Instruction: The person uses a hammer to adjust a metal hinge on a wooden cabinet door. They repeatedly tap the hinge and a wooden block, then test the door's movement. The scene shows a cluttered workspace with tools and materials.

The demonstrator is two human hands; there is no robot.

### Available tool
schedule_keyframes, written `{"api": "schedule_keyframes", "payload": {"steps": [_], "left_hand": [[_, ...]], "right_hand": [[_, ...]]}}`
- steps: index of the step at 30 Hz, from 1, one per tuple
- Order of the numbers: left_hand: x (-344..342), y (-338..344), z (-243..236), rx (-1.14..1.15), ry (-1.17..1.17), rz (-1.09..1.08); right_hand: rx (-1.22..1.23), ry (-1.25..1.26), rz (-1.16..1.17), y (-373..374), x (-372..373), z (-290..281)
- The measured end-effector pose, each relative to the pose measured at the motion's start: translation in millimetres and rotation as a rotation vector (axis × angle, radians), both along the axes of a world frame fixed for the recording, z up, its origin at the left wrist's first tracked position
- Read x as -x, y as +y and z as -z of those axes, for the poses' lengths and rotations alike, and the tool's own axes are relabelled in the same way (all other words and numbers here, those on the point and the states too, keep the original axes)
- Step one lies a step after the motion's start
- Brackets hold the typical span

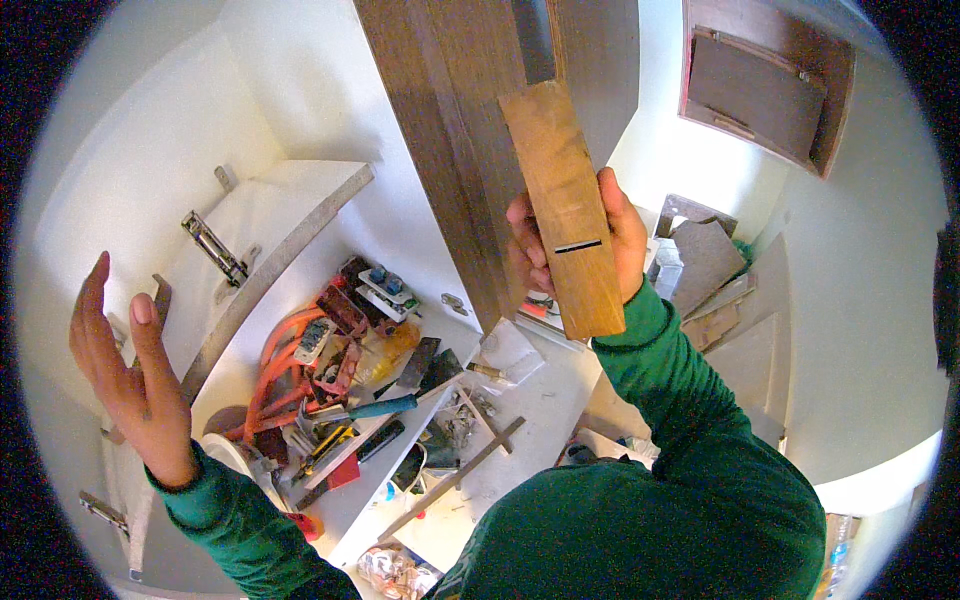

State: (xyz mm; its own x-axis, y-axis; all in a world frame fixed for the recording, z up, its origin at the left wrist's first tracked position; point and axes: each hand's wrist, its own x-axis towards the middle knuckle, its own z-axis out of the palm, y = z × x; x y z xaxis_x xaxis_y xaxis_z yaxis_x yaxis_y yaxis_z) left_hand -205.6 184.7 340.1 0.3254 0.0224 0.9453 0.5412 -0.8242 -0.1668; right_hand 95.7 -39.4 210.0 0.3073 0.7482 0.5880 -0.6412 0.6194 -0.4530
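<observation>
My right hand [621, 225] grips a wooden hand plane [565, 190], sole facing me with its narrow dark slot showing. Behind the plane stands a dark brown wooden door panel [430, 120] with a long opening near its top. My left hand [135, 380] is raised at the left, empty, fingers apart, in front of a white board [275, 210] with a metal hinge [215, 250] on it. I cannot tell whether that hand touches the board.
Below lies a jumble of tools [350, 430], orange hose [270, 370], plastic bags [505, 355] and wooden strips [460, 470] on a light surface [540, 420]. Scrap panels [705, 270] lean at the right, under a wall recess with a brown flap [755, 90].
</observation>
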Motion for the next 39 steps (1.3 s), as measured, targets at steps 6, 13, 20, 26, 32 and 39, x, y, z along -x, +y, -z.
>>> {"api": "schedule_keyframes", "payload": {"steps": [6,13,20,26,32,39], "left_hand": [[-13.6,-78.6,52.6,0.097,0.066,0.32],[-100.1,-136.3,143.6,0.378,0.409,0.677],[-107.6,-137.1,174.3,0.502,0.4,0.676],[-69.5,-119.7,229.0,0.844,0.263,0.886],[-12.9,-100.2,371.6,1.725,0.481,0.976],[-10.1,-121.1,376.1,1.766,0.119,1.093]], "right_hand": [[0.184,0.014,0.201,4.4,25.3,-8.3],[0.245,-0.078,0.297,15.5,48.5,1.2],[0.321,-0.038,0.294,22.5,57.5,23.7],[0.382,-0.306,0.529,10.5,51.2,66.7],[0.537,-0.404,0.322,3.3,75.2,117.2],[0.693,-0.361,0.02,49.6,135.3,155.8]]}}
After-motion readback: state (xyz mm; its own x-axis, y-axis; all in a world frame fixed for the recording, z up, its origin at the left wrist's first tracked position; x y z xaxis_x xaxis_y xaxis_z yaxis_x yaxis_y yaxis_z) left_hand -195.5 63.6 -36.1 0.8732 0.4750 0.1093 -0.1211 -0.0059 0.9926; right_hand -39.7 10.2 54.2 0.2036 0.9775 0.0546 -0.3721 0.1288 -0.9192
